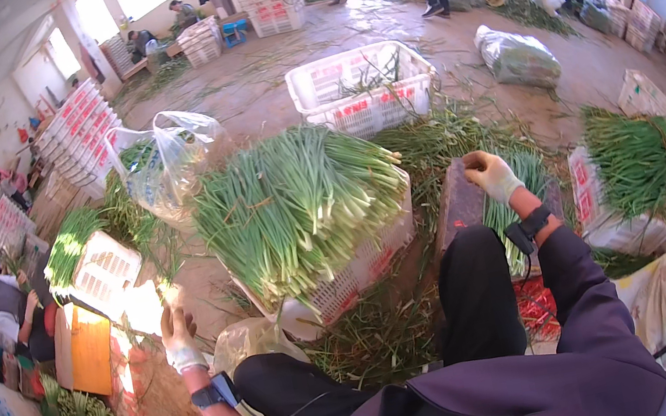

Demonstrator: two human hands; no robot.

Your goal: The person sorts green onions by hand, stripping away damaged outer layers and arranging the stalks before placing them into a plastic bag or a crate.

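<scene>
My right hand (490,176), in a pale glove, is at the upper corner of a dark board (455,202). Its fingers are bent together; whatever they may hold is too small to tell. A loose bunch of green onions (529,175) lies on the board just beside and below that hand. My left hand (178,331), also gloved, is raised off to the left with its fingers apart and nothing visible in them. Between my hands, a large heap of green onions (297,205) rests on a white plastic crate (363,278), their pale ends toward me.
Beyond the heap stands a white basket (365,113) with some leaves inside. A clear plastic bag (166,170) is to its left. Trimmed leaves (383,337) litter the floor before my knees. More onions (634,159) are stacked at right. Other people and stacked crates (270,1) are farther back.
</scene>
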